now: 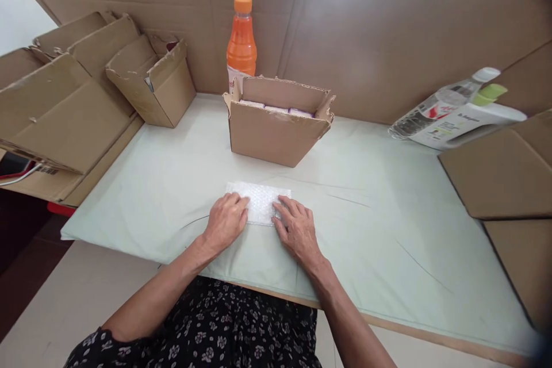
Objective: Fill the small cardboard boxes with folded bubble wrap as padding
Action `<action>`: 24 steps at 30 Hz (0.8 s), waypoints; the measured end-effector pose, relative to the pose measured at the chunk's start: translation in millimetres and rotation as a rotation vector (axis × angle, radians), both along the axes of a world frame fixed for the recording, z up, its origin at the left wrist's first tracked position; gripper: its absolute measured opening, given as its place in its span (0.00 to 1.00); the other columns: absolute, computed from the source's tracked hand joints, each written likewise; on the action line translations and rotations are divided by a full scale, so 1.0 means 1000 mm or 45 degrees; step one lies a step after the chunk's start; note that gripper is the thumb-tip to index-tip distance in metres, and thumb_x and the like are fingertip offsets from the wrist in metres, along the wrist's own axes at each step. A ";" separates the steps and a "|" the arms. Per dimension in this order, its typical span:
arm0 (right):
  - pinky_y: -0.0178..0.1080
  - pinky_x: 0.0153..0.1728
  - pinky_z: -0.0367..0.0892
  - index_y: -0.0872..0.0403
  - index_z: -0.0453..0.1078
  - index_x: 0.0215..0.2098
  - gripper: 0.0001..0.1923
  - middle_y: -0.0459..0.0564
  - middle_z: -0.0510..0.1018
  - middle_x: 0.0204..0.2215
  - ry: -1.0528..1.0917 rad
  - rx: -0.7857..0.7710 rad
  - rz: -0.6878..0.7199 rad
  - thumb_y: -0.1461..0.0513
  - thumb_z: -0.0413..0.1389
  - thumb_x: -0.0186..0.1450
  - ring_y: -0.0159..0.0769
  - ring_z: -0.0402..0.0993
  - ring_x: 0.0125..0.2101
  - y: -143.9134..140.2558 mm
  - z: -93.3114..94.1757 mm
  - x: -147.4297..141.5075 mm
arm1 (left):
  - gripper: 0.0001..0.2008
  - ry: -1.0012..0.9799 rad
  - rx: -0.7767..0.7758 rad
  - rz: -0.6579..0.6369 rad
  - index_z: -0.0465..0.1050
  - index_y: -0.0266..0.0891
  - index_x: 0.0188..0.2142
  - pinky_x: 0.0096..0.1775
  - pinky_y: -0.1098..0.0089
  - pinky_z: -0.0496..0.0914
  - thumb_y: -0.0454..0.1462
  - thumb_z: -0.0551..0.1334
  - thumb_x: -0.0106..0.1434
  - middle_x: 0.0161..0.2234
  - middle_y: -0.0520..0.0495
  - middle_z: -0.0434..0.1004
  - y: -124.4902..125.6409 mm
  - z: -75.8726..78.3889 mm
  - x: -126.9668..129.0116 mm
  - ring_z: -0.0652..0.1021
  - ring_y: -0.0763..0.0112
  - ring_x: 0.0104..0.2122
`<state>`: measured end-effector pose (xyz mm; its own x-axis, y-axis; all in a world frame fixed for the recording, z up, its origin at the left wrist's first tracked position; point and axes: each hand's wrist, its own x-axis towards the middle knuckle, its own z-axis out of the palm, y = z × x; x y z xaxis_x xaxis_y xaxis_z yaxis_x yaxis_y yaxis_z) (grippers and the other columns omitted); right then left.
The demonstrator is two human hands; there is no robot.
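A small sheet of bubble wrap point(259, 198) lies flat on the pale green table cover point(388, 230). My left hand point(225, 219) rests palm down on its near left edge. My right hand point(297, 229) presses its near right edge, fingers spread over the wrap. Neither hand grips anything. Just beyond the wrap stands an open cardboard box point(276, 132) with white and purple packs point(276, 109) inside.
An orange drink bottle point(241, 40) stands behind the box against a cardboard wall. Open and flattened cartons point(150, 77) crowd the left side. At right, a clear bottle point(435, 106) and a white bottle point(466, 121) lie on flat cardboard point(495, 172).
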<state>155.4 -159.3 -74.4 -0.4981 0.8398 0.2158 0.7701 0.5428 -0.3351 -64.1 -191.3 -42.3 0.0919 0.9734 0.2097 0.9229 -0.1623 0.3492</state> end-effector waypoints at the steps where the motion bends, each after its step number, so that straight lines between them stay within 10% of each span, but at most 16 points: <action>1: 0.51 0.53 0.64 0.52 0.74 0.55 0.17 0.56 0.74 0.60 0.043 -0.014 0.007 0.60 0.51 0.70 0.50 0.68 0.57 0.001 0.000 0.002 | 0.12 0.008 -0.036 -0.022 0.77 0.41 0.44 0.43 0.60 0.73 0.32 0.56 0.66 0.37 0.43 0.77 0.000 -0.004 0.001 0.76 0.59 0.40; 9: 0.49 0.45 0.66 0.53 0.77 0.44 0.18 0.56 0.81 0.44 0.160 -0.017 -0.433 0.52 0.49 0.71 0.48 0.74 0.42 0.027 0.008 0.021 | 0.13 -0.079 0.128 0.360 0.76 0.39 0.46 0.48 0.55 0.72 0.42 0.62 0.65 0.41 0.40 0.75 -0.002 -0.007 -0.030 0.76 0.54 0.44; 17: 0.39 0.29 0.67 0.50 0.68 0.34 0.09 0.45 0.75 0.24 0.389 -0.264 -0.257 0.55 0.52 0.67 0.36 0.70 0.24 0.022 0.020 0.003 | 0.05 -0.320 -0.023 0.261 0.68 0.42 0.29 0.38 0.65 0.72 0.31 0.58 0.60 0.30 0.49 0.75 0.002 -0.022 -0.011 0.76 0.65 0.33; 20: 0.37 0.25 0.68 0.50 0.69 0.43 0.11 0.43 0.74 0.24 0.599 -0.290 -0.193 0.53 0.54 0.67 0.34 0.70 0.22 0.021 0.050 0.011 | 0.05 -0.471 0.094 0.235 0.68 0.42 0.30 0.31 0.71 0.70 0.35 0.58 0.64 0.26 0.54 0.74 0.002 0.001 -0.018 0.74 0.72 0.26; 24: 0.37 0.33 0.72 0.49 0.71 0.45 0.10 0.44 0.76 0.29 0.712 0.152 -0.147 0.55 0.58 0.67 0.33 0.73 0.27 0.051 0.129 0.011 | 0.04 -0.594 0.711 0.221 0.70 0.42 0.33 0.37 0.71 0.72 0.38 0.62 0.65 0.31 0.52 0.78 0.041 0.077 -0.031 0.76 0.73 0.30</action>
